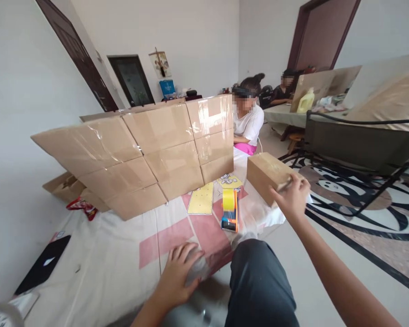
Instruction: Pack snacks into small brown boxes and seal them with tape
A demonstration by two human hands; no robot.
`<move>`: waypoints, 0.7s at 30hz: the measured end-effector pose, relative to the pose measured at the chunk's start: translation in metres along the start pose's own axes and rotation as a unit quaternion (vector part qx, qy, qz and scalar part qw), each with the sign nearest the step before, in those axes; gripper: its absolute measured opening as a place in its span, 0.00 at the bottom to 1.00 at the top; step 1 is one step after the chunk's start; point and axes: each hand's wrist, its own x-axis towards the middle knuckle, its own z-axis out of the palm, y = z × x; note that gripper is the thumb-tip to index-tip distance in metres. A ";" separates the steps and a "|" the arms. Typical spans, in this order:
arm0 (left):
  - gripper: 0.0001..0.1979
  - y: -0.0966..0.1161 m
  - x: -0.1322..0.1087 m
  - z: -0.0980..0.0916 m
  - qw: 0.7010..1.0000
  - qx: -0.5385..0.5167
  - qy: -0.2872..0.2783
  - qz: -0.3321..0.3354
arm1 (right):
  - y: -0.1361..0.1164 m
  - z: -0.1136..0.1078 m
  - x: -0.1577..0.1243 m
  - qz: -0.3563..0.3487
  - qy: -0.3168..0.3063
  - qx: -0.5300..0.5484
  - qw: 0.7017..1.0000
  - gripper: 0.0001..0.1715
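- At the far left, a dark door (78, 59) stands in the white wall.
- At the near left, a flat black object (42, 264) lies on a pale cloth (105, 263) with pinkish-red blocks.
- Farther back on the left, a shiny red packet (82, 208) lies beside some loose cardboard (63, 187).
- Right of these, a broad wall of cardboard (170, 136) stands on the cloth, leaning a little, with seams crossing it and glossy tape along its face.
- Near the middle, the left hand (182, 274) sits at the cloth's near edge, its fingers spread and thumb well apart, closed on nothing that I can make out; a blurred greyish shape shows under it.
- Beyond that hand, a yellow sheet (201, 200) lies flat near the foot of the cardboard wall.
- Just right of the sheet stands an orange and blue tape dispenser (229, 211) with a yellow roll.
- Farther off, a person in a white top (250, 120) sits past the wall's right end.
- Near, right of centre, a dark-trousered knee (262, 277) rises.
- Beyond the knee, a closed cardboard box (266, 175) is at the cloth's right edge.
- The right hand (292, 195) grips the box's near end, thumb on the left, fingers curled over the right.
- Far right, a yellow bottle (306, 101) stands on a table behind a dark-framed chair (341, 145); a panda-patterned rug (330, 185) spreads below.
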 end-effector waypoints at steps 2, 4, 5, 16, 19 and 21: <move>0.33 0.002 0.001 -0.002 1.000 0.001 0.001 -0.009 | -0.031 0.037 0.040 0.019 -0.065 -0.021 0.998 0.65; 0.33 0.004 0.002 -0.003 1.000 -0.003 0.001 -0.018 | -0.063 0.067 0.076 0.058 -0.140 -0.043 0.988 0.70; 0.33 0.004 0.002 -0.003 1.000 -0.009 0.003 -0.022 | -0.076 0.078 0.088 0.067 -0.136 -0.043 0.988 0.70; 0.34 0.004 -0.002 -0.008 0.998 -0.051 0.024 0.007 | -0.203 0.086 -0.004 -0.200 -0.311 -0.030 0.929 0.17; 0.26 0.006 -0.005 -0.015 0.998 -0.024 0.040 0.052 | -0.257 0.088 -0.054 -0.302 -0.474 -0.067 0.825 0.16; 0.16 0.014 -0.008 -0.021 0.992 -0.012 0.042 0.119 | -0.294 0.095 -0.092 -0.350 -0.562 -0.080 0.745 0.17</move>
